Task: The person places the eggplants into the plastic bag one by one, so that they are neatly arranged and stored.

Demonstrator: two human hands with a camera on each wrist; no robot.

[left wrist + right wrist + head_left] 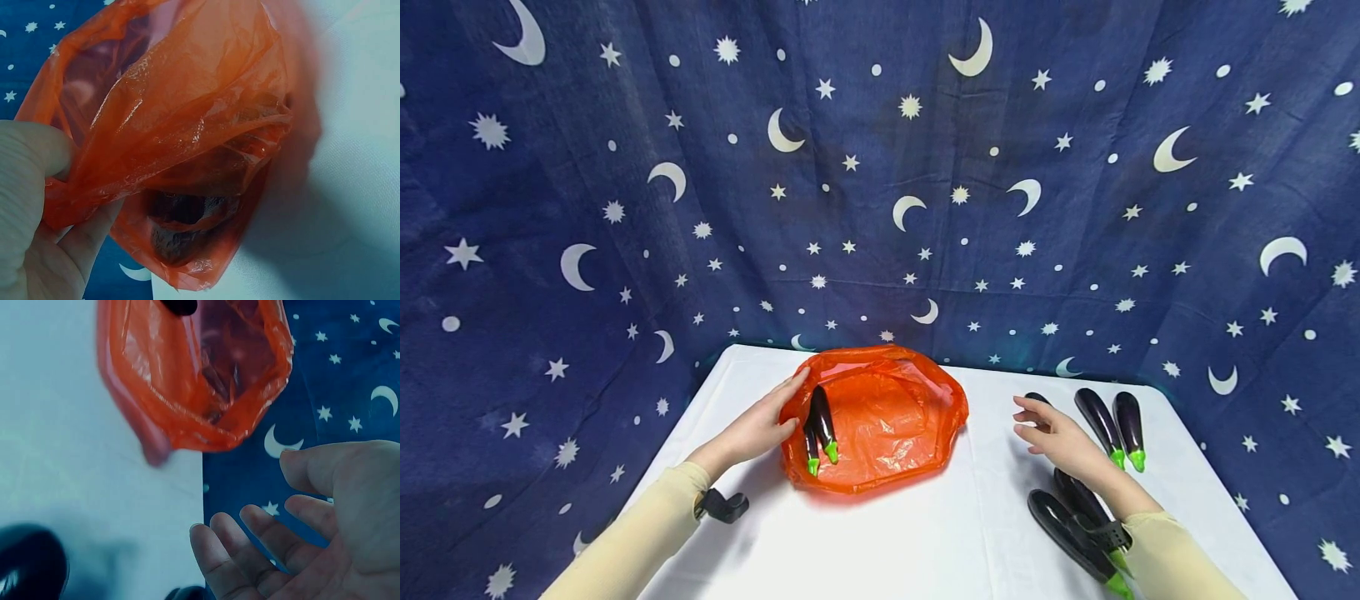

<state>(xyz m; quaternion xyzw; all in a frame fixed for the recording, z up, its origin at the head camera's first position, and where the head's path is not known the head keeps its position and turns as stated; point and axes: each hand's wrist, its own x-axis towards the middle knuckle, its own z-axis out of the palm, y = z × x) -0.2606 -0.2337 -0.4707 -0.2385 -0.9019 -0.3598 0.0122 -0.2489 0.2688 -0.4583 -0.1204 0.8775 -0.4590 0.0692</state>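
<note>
An orange plastic bag (951, 417) sits mouth open on the far part of the tabletop, left of centre, with two eggplants (822, 417) lying inside along its left wall. The left hand (758, 429) pinches the bag's left edge between thumb and fingers. The right hand (1060, 437) hangs well right of the bag, its fingers (231, 544) loosely spread. It partly hides one eggplant (1037, 399); two more (1128, 421) lie farther right, another two (1067, 529) nearer. Beyond the white tabletop (955, 550) hangs a blue star-and-moon cloth (850, 208).
</note>
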